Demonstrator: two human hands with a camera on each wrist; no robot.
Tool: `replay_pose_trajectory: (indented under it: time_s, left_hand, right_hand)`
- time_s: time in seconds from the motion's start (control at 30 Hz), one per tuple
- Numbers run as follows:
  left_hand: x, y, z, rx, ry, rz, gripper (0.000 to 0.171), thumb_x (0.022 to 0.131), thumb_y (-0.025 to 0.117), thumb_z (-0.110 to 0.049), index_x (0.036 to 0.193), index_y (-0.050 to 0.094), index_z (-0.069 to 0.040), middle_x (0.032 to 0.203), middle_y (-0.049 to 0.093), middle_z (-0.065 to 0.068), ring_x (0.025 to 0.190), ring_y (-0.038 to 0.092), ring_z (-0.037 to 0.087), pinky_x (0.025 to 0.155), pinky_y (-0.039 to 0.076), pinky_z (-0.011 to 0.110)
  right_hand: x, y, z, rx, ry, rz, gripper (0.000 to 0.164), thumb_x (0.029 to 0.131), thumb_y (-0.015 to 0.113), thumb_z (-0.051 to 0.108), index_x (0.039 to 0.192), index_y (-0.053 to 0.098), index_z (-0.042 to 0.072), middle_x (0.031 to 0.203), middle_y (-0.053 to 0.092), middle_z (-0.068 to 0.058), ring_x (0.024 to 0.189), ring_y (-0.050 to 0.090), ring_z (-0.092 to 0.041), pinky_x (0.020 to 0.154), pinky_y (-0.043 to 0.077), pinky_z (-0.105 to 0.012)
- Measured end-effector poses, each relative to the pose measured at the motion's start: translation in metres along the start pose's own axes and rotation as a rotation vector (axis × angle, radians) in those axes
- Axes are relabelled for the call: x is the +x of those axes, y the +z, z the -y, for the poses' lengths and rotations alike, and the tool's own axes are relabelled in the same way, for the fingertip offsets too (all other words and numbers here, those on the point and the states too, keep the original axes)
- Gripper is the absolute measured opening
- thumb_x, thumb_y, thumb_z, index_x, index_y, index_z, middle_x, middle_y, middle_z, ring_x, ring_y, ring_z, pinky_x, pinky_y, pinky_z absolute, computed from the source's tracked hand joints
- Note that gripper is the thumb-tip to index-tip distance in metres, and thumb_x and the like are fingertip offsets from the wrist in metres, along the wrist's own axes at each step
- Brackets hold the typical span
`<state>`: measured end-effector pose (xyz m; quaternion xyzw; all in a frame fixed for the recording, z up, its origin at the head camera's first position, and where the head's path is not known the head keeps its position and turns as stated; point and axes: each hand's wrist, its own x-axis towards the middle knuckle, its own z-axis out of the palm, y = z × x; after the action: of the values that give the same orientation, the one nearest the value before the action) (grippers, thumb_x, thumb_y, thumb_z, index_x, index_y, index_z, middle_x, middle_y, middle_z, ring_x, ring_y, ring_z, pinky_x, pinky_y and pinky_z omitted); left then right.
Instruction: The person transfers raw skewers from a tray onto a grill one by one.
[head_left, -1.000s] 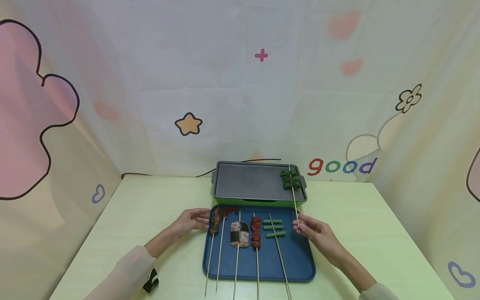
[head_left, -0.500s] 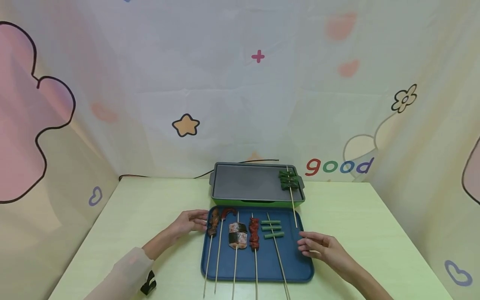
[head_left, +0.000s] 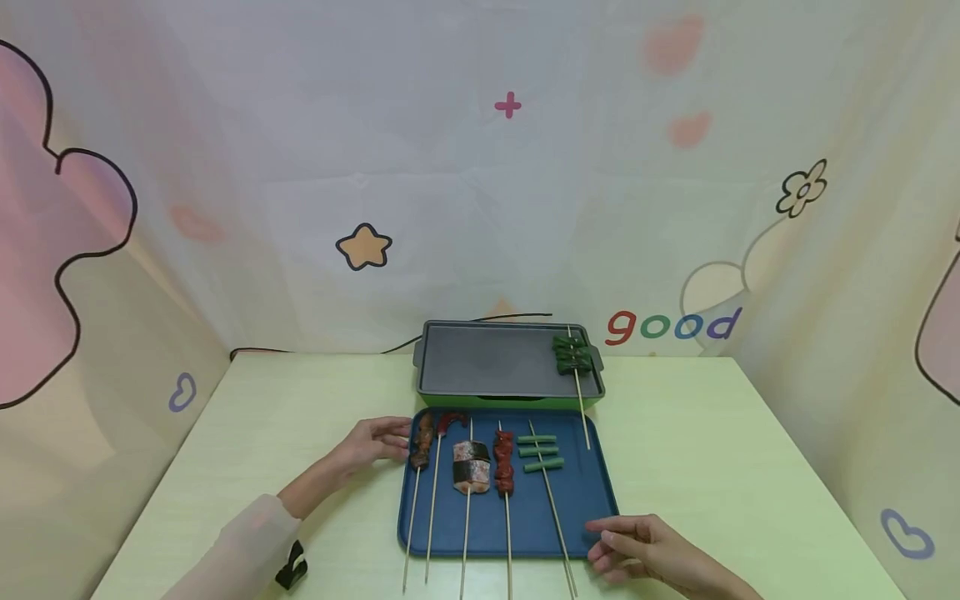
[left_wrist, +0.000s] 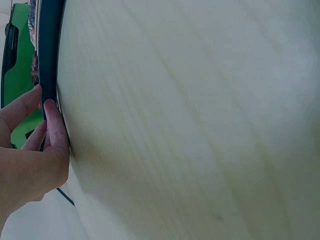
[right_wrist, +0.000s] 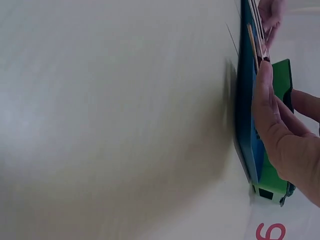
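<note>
A blue tray (head_left: 585, 500) lies on the pale table (head_left: 675, 442), with five skewers side by side on it: brown meat (head_left: 422, 443), a curled red piece (head_left: 450, 421), a black-banded block (head_left: 471, 467), red meat (head_left: 504, 462) and green sticks (head_left: 542, 451); the leafy green skewer (head_left: 572, 356) lies on the grill (head_left: 487, 358) just behind, its handle reaching over the tray.

The left hand (head_left: 372, 440) has loosely bent, spread fingers, its tips at the tray's left edge; the left-wrist view alone shows a fingertip against the outer wall; the right hand (head_left: 641, 550), loosely extended and holding nothing, is at the near right corner, though whether it touches the tray I cannot tell.

The head view shows the grill's dark top; the wrist views show more of its green side; the right-wrist view also catches the left hand beyond the tray; only the head view shows the whole word "good" (head_left: 672, 326) on the cloth backdrop (head_left: 465, 250).
</note>
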<state>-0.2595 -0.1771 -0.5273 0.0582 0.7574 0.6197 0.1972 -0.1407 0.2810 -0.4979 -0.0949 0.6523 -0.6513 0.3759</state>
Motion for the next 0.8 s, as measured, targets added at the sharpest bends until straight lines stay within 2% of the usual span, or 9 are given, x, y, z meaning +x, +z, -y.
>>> replay_pose_trajectory:
  time_s: [0.23,0.37,0.57,0.8]
  left_hand:
    - [-0.002,0.001,-0.002,-0.003,-0.008,-0.006,0.057,0.092,0.066,0.007,0.146,0.047,0.01,0.136,0.059,0.029,0.097,0.07,0.009,0.093,0.06,0.029]
    - [-0.002,0.0,-0.003,0.007,-0.009,-0.002,0.057,0.093,0.065,0.006,0.147,0.046,0.011,0.137,0.059,0.03,0.098,0.069,0.007,0.093,0.059,0.027]
    - [-0.002,0.001,-0.004,0.012,-0.011,-0.006,0.057,0.094,0.065,0.006,0.147,0.046,0.01,0.138,0.058,0.03,0.101,0.068,0.008,0.095,0.058,0.029]
    - [-0.002,0.002,-0.002,0.004,-0.016,-0.013,0.057,0.093,0.065,0.007,0.147,0.046,0.01,0.138,0.059,0.03,0.099,0.069,0.008,0.093,0.059,0.029]
  right_hand:
    - [-0.004,0.013,-0.011,0.018,0.064,0.078,0.061,0.109,0.049,0.023,0.152,0.029,-0.017,0.111,0.075,-0.006,0.096,0.074,-0.011,0.086,0.061,-0.024]
    - [-0.003,0.021,-0.012,0.003,0.098,0.092,0.062,0.109,0.048,0.021,0.153,0.025,-0.015,0.112,0.075,-0.008,0.098,0.073,-0.012,0.089,0.061,-0.025]
    - [0.001,0.03,-0.012,0.024,0.099,0.075,0.06,0.108,0.05,0.017,0.153,0.026,-0.016,0.117,0.074,-0.012,0.102,0.073,-0.014,0.091,0.061,-0.028]
    - [0.003,0.032,-0.016,0.108,0.092,0.121,0.069,0.106,0.057,0.017,0.155,0.022,-0.015,0.121,0.074,-0.01,0.107,0.073,-0.013,0.094,0.06,-0.026]
